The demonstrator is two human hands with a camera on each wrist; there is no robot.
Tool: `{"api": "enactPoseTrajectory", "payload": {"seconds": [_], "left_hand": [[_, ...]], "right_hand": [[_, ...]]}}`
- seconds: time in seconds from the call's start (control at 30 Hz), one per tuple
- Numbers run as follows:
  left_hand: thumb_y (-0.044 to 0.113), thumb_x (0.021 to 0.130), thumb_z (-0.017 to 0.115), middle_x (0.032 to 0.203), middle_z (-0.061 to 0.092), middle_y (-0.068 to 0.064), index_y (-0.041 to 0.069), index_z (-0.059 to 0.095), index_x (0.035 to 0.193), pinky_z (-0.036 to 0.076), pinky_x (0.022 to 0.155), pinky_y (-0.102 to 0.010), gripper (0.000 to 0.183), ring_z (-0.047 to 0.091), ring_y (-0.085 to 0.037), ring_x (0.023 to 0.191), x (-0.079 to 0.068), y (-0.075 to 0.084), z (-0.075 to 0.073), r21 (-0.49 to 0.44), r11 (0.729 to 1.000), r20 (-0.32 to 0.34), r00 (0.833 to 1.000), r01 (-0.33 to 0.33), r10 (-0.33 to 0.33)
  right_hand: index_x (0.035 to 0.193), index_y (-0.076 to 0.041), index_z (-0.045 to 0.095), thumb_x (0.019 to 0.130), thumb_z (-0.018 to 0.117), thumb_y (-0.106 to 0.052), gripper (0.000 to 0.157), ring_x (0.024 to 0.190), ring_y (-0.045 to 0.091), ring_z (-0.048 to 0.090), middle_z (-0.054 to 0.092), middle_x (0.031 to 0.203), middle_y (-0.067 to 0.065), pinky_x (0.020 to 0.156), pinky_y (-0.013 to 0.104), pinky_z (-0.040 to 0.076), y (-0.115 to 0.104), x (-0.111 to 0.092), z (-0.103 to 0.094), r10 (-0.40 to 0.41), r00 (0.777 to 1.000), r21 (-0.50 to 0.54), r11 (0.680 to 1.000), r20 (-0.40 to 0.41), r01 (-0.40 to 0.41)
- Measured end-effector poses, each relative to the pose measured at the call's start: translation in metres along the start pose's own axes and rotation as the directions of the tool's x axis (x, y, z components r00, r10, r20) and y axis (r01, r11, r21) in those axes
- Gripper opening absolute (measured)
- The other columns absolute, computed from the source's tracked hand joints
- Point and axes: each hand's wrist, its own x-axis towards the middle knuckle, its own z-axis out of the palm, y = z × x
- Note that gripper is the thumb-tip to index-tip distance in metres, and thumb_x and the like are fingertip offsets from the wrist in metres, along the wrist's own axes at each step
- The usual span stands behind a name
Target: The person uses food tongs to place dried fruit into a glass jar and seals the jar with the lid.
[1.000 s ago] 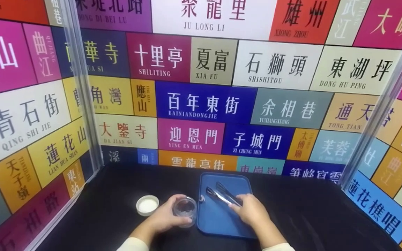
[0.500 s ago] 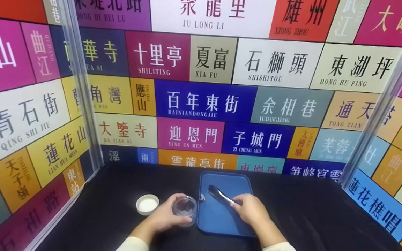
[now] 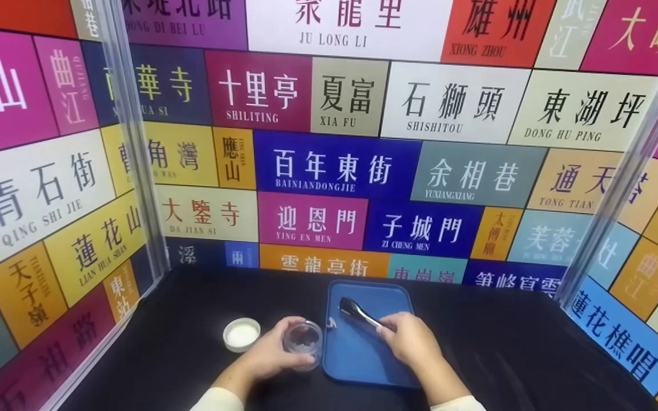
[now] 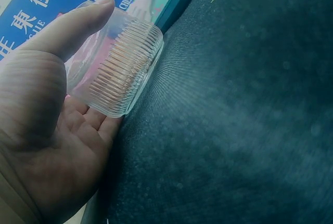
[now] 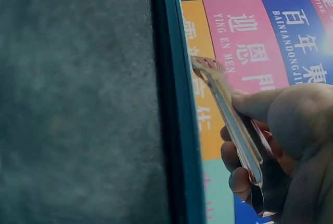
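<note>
In the head view my left hand (image 3: 266, 353) grips a clear, ribbed jar (image 3: 304, 342) with its mouth uncovered, left of a blue tray (image 3: 357, 362). The left wrist view shows the jar's ribbed side (image 4: 125, 68) low over the dark cloth, thumb on one side and fingers on the other. My right hand (image 3: 413, 339) holds metal tongs (image 3: 363, 314) over the tray, their two arms pressed together; I cannot tell whether the tips hold anything. Thumb and curled fingers wrap the tongs (image 5: 234, 117) in the right wrist view. A small pale-pink piece (image 3: 330, 323) lies by the tray's left rim.
A white round lid (image 3: 241, 334) lies on the black cloth (image 3: 192, 308) left of the jar. Panels of coloured place-name signs (image 3: 334, 165) rise behind the table and at both sides, with clear corner posts (image 3: 135, 142) at left and right.
The tongs' arms were spread apart one second ago and have come together under my right hand's squeeze. Their tips have moved slightly toward the back. My left hand and the jar stay in place.
</note>
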Motion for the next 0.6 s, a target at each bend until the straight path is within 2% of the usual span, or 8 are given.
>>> {"api": "enactPoseTrajectory", "payload": {"seconds": [0.23,0.6], "left_hand": [[0.034,0.078,0.094,0.143,0.068,-0.01,0.012,0.051,0.148,0.043,0.118,-0.054,0.085,0.064,-0.03,0.13,0.0,0.0,0.001,0.014,1.0,-0.005,1.0,-0.012,0.012],[0.034,0.078,0.094,0.146,0.066,-0.011,0.012,0.049,0.15,0.045,0.116,-0.05,0.087,0.064,-0.029,0.129,0.0,0.0,0.001,0.02,1.0,0.006,1.0,-0.001,0.001]], "right_hand": [[0.11,-0.022,0.084,0.099,0.078,-0.031,0.016,0.116,0.028,0.073,0.079,0.115,0.002,0.106,0.056,0.055,-0.016,-0.005,-0.013,-0.037,0.999,0.009,0.999,-0.013,0.037],[0.11,-0.027,0.084,0.098,0.078,-0.032,0.014,0.099,0.014,0.069,0.075,0.101,-0.009,0.093,0.048,0.059,-0.045,-0.022,-0.036,-0.187,0.982,0.06,0.981,0.016,0.186]]}}
